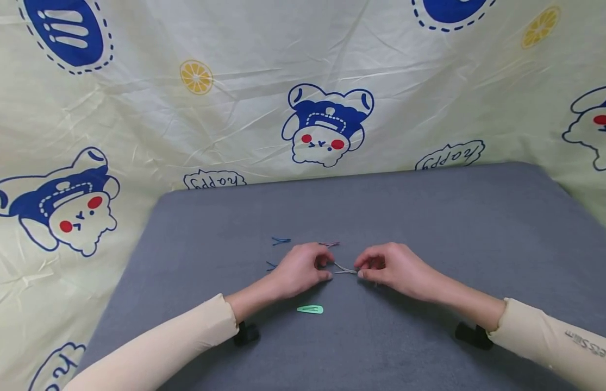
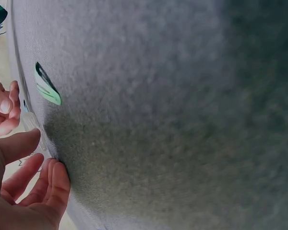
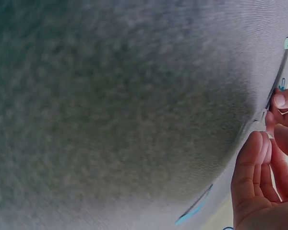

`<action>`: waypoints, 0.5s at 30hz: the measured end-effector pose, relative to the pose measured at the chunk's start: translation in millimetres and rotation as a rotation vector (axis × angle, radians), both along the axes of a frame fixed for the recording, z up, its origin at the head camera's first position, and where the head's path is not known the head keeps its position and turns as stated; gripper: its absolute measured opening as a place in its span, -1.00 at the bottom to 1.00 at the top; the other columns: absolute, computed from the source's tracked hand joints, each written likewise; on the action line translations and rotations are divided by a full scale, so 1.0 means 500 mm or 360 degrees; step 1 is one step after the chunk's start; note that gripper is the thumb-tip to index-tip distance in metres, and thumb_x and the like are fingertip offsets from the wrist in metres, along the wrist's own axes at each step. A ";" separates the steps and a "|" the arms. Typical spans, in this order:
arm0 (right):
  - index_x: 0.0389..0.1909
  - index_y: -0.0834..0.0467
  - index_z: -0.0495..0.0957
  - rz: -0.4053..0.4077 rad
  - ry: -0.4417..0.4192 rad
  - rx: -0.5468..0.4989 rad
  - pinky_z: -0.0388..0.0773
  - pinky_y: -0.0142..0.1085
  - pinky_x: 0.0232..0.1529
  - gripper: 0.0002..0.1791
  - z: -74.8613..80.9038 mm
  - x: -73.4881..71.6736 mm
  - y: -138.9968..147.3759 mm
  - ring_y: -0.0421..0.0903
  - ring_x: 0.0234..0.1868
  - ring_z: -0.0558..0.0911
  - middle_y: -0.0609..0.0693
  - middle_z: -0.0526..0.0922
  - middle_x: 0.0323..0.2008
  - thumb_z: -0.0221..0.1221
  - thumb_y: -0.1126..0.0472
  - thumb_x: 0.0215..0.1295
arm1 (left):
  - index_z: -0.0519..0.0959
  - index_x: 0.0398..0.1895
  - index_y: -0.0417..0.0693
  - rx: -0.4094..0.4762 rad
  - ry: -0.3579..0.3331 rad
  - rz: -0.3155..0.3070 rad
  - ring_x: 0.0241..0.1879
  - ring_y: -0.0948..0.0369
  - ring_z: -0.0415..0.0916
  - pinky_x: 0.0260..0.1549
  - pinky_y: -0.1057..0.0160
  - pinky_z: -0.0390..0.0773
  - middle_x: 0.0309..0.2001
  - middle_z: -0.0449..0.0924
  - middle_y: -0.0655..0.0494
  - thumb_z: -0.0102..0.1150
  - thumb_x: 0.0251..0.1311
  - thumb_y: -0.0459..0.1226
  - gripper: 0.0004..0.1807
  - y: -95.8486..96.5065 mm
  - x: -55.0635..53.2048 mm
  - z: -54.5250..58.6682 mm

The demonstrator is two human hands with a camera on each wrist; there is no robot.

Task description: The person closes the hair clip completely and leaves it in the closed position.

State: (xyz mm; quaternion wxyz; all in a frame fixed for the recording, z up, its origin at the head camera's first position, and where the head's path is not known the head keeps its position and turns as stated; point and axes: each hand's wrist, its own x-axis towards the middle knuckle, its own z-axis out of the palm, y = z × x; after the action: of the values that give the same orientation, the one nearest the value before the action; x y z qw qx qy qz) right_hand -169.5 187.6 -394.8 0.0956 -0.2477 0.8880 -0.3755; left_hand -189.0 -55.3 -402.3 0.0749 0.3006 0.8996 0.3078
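Soft light (wrist views dimmer).

You have a slim, pale clip (image 1: 345,269) in front of you, its two thin arms parted in a narrow V. Your right hand (image 1: 399,271) pinches the joined end, and the parted tips point toward your left hand (image 1: 303,270), just beside its fingertips; whether they touch, you cannot tell. It sits roughly level, low at the grey tabletop (image 1: 430,217).

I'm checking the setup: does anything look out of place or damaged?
Nothing looks spilled or plainly damaged. The green clip is the mild odd one: it lies nearer the person, showing its broad face, while the pale clip by the right hand shows as a thin V.
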 end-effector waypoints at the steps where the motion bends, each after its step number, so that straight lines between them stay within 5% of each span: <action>1: -0.22 0.02 0.69 -0.0001 -0.0009 0.0001 0.51 -0.35 -0.34 -0.88 -0.002 -0.002 0.000 -0.27 -0.40 0.60 -0.23 0.65 -0.42 0.33 0.22 0.23 | 0.67 -0.15 -0.05 -0.0001 -0.0005 0.0002 -0.35 0.27 0.42 -0.32 0.32 0.41 -0.33 0.54 0.13 0.42 0.08 -0.29 -0.75 0.002 -0.002 -0.001; 15: -0.28 0.01 0.70 0.0010 -0.0023 -0.0014 0.47 -0.35 -0.40 -0.92 -0.020 -0.013 -0.005 -0.24 -0.46 0.55 -0.22 0.62 -0.48 0.35 0.21 0.20 | 0.65 -0.15 -0.08 0.0042 -0.0087 -0.0012 -0.39 0.25 0.39 -0.35 0.30 0.40 -0.34 0.53 0.08 0.42 0.10 -0.30 -0.76 0.005 -0.010 -0.003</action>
State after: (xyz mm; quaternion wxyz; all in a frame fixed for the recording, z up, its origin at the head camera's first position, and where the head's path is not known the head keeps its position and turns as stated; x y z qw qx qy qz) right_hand -176.1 185.3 -404.7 0.1020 -0.2481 0.8849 -0.3808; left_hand -194.0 -53.0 -403.6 0.0966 0.2965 0.8919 0.3276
